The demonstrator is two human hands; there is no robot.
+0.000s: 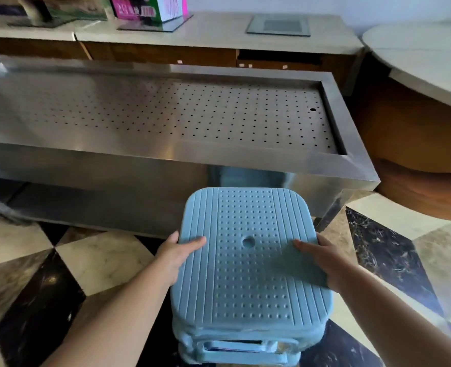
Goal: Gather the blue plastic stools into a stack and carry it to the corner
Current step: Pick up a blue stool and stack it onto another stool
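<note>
Stools over checkered marble floor

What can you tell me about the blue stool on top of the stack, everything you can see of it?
The top stool is pale blue and looks like moulded plastic. Its seat is a rounded rectangle, ribbed along both sides, with a band of raised dots down the middle and one round hole. It sits level, nested on more blue stools, in front of a steel counter. The left hand and right hand hold its side edges, thumbs on top.
</note>
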